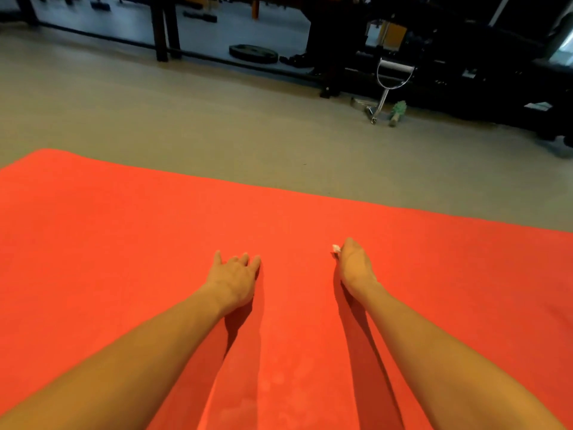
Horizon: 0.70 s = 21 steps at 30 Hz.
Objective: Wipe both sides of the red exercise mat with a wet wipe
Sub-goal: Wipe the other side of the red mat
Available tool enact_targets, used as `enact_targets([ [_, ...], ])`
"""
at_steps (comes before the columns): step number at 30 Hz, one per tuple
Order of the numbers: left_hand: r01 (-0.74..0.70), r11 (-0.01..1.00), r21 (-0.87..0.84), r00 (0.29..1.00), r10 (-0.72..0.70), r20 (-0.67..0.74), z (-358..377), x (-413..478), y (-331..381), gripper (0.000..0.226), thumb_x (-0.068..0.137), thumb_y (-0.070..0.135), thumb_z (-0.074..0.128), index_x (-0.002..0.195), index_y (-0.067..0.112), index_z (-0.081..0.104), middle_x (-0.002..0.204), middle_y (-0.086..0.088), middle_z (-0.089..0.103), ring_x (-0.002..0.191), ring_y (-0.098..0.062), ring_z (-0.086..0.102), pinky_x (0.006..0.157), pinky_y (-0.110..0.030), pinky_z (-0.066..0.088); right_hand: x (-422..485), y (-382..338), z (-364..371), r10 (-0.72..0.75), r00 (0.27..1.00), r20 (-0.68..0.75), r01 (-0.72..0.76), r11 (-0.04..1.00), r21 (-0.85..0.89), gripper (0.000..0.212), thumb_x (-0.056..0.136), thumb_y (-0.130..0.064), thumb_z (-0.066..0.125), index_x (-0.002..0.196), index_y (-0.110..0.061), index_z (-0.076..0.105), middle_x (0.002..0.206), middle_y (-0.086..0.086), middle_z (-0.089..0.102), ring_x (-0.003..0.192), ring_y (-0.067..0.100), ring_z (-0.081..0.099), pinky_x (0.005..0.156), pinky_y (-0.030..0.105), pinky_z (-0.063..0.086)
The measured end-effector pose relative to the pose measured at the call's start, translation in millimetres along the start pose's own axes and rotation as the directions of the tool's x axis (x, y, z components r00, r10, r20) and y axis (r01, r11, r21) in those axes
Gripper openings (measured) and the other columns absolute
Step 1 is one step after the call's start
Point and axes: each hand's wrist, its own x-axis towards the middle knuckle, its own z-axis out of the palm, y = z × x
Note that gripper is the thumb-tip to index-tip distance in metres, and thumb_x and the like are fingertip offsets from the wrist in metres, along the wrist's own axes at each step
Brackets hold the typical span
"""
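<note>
Red mat (124, 243) bears the spread left hand (234, 279); right hand (355, 265) clutches a white wipe (335, 248).

Nothing readable in this one tbh. The only label-looking bits are a couple of small white stickers (539, 106) on the black gym machine (496, 88) at the far right, and they're too small and blurry to make out any letters or numbers. The weight plate (252, 53) lying on the floor at the back is too dark and soft to show any markings either.
</note>
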Motion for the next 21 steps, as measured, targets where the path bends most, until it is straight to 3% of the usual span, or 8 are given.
enact_targets([
  [3,-0.031,0.992,0.125,0.999,0.036,-0.038,2.9,17.5,2.5,0.054,0.103,0.034,0.027,0.153,0.024,0.009,0.159,-0.013,0.013,0.14,-0.029,0.027,0.114,-0.054,0.011,16.6,19.8,10.2,0.091,0.995,-0.033,-0.09,0.996,0.004,0.023,0.099,-0.011,0.038,0.112,0.006,0.047,0.115,0.026,0.056,0.107,0.038,0.054,0.084,0.041,0.037],
  [6,0.012,0.997,0.076,0.991,-0.002,-0.133,0.3,36.5,4.9,0.053,0.1,0.035,0.031,0.151,0.027,0.02,0.151,-0.013,0.03,0.135,-0.03,0.031,0.113,-0.05,0.02,13.1,1.8,21.3,0.086,0.991,-0.102,-0.078,0.993,0.085,0.028,0.101,-0.019,0.038,0.109,0.005,0.049,0.11,0.027,0.059,0.102,0.04,0.056,0.08,0.042,0.04],
  [9,0.042,0.999,0.004,0.978,-0.04,-0.206,-3.3,50.4,11.7,0.045,0.096,0.03,0.038,0.141,0.027,0.042,0.131,-0.009,0.052,0.125,-0.03,0.043,0.108,-0.044,0.029,-19.9,-45.4,42.1,-0.219,0.974,-0.061,0.226,0.965,0.134,0.025,0.1,-0.022,0.04,0.101,0.0,0.053,0.101,0.021,0.061,0.093,0.037,0.057,0.074,0.042,0.038],
  [13,0.019,1.0,-0.015,0.978,-0.021,-0.206,-5.3,50.0,11.0,0.045,0.093,0.034,0.045,0.138,0.029,0.046,0.124,-0.007,0.056,0.12,-0.028,0.047,0.098,-0.038,0.037,-47.9,-70.5,56.2,-0.615,0.787,0.042,0.594,0.775,0.216,0.013,0.095,-0.015,0.047,0.087,-0.006,0.052,0.089,0.015,0.058,0.083,0.032,0.053,0.071,0.037,0.033],
  [15,0.007,0.997,-0.079,0.984,-0.021,-0.174,-8.7,49.1,5.1,0.047,0.092,0.027,0.047,0.139,0.031,0.045,0.125,-0.007,0.056,0.12,-0.029,0.048,0.092,-0.038,0.042,-21.2,-46.5,50.7,-0.554,0.83,-0.064,0.557,0.819,0.139,0.017,0.095,-0.017,0.051,0.084,-0.004,0.053,0.085,0.018,0.06,0.078,0.034,0.055,0.068,0.036,0.03],
  [18,0.005,0.98,-0.198,0.991,-0.031,-0.128,-12.5,53.4,-3.3,0.049,0.09,0.019,0.048,0.137,0.033,0.049,0.128,-0.007,0.054,0.121,-0.03,0.049,0.095,-0.039,0.045,24.3,1.3,37.3,-0.109,0.983,-0.151,0.125,0.987,0.105,0.021,0.097,-0.015,0.047,0.099,0.004,0.055,0.1,0.027,0.061,0.093,0.041,0.057,0.075,0.045,0.037],
  [20,-0.002,0.977,-0.214,0.995,-0.021,-0.103,-12.2,55.9,-5.2,0.05,0.089,0.018,0.048,0.137,0.033,0.051,0.128,-0.008,0.052,0.122,-0.031,0.047,0.097,-0.04,0.045,36.9,11.6,33.3,0.12,0.979,-0.163,-0.099,0.986,0.132,0.023,0.099,-0.015,0.043,0.106,0.005,0.052,0.106,0.028,0.06,0.099,0.043,0.057,0.077,0.045,0.039],
  [21,0.003,0.974,-0.227,0.996,-0.023,-0.087,-11.8,57.1,-5.6,0.05,0.088,0.018,0.048,0.136,0.033,0.051,0.128,-0.008,0.05,0.123,-0.031,0.045,0.098,-0.041,0.044,32.2,2.8,33.4,0.11,0.981,-0.157,-0.096,0.991,0.097,0.025,0.1,-0.015,0.04,0.109,0.004,0.051,0.109,0.027,0.06,0.102,0.042,0.057,0.079,0.044,0.04],
])
